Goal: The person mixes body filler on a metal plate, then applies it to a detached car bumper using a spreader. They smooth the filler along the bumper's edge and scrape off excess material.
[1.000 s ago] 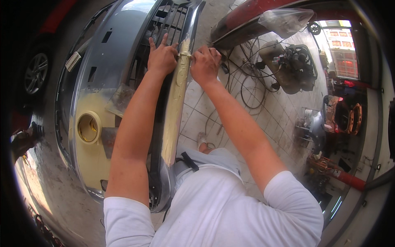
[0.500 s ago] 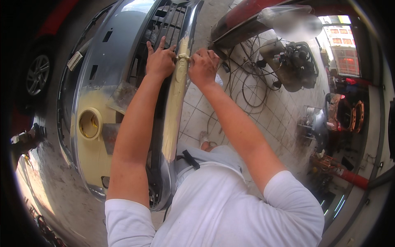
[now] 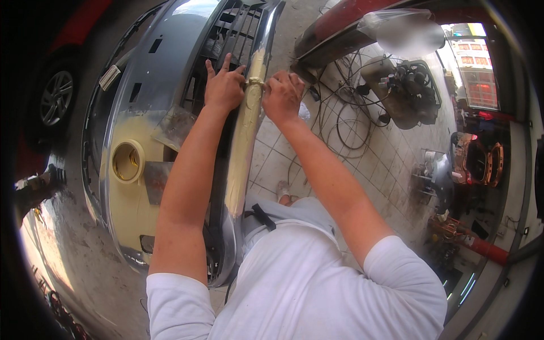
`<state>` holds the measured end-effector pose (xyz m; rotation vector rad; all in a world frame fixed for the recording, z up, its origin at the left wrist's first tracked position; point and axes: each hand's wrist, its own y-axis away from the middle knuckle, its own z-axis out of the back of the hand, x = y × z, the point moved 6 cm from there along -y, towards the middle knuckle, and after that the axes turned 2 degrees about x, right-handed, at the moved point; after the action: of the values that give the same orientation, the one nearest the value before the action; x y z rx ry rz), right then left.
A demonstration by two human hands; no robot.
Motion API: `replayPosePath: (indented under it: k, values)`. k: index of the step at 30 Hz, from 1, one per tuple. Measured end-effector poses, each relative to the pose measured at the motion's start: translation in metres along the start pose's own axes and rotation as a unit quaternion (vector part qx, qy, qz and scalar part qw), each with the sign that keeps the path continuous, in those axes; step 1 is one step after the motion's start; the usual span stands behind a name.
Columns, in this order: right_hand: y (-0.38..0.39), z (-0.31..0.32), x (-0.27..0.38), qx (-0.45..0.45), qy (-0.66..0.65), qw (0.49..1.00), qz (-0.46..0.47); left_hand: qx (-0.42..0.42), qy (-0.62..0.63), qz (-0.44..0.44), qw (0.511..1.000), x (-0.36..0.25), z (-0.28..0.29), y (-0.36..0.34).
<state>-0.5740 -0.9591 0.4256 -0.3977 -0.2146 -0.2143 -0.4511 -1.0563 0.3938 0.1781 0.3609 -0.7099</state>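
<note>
A long grey car bumper (image 3: 127,73) lies lengthwise in front of me. Along its right edge runs a band of cream-yellow filler putty (image 3: 241,144). My left hand (image 3: 225,89) and my right hand (image 3: 284,97) pinch the two ends of a thin, putty-smeared strip (image 3: 256,83) bent across that edge. The strip's exact kind is hidden by putty and fingers. Some left fingers stretch forward over the grille (image 3: 241,34). The right fingers are curled on the outer side of the edge.
Two flat metal plates (image 3: 174,128) (image 3: 157,180) and a round cream ring (image 3: 128,161) are on the bumper's left part. Right of it, black hoses (image 3: 345,122) coil on the tiled floor by a compressor-like machine (image 3: 403,90). A car wheel (image 3: 56,99) stands at far left.
Both hands and the strip have shifted slightly toward me along the puttied edge. The whole view has also moved a little. The grip looks the same.
</note>
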Motion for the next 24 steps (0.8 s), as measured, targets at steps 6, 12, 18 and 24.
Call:
replayPosePath:
  k: [6,12,18,24]
  values:
    - [0.008,0.004,0.003,-0.001,-0.010,1.000,0.000,0.000,0.013,0.001,1.000,-0.001,0.000,0.007]
    - [0.017,0.008,0.009,-0.012,-0.007,1.000,0.001,-0.012,0.007,0.003,1.000,-0.002,0.002,0.017]
    - [0.025,0.013,0.013,-0.017,-0.022,1.000,-0.003,-0.010,0.010,0.009,1.000,-0.003,0.002,0.027]
    - [0.033,0.015,0.015,-0.016,-0.024,1.000,-0.006,-0.014,0.013,0.010,1.000,-0.004,0.000,0.037]
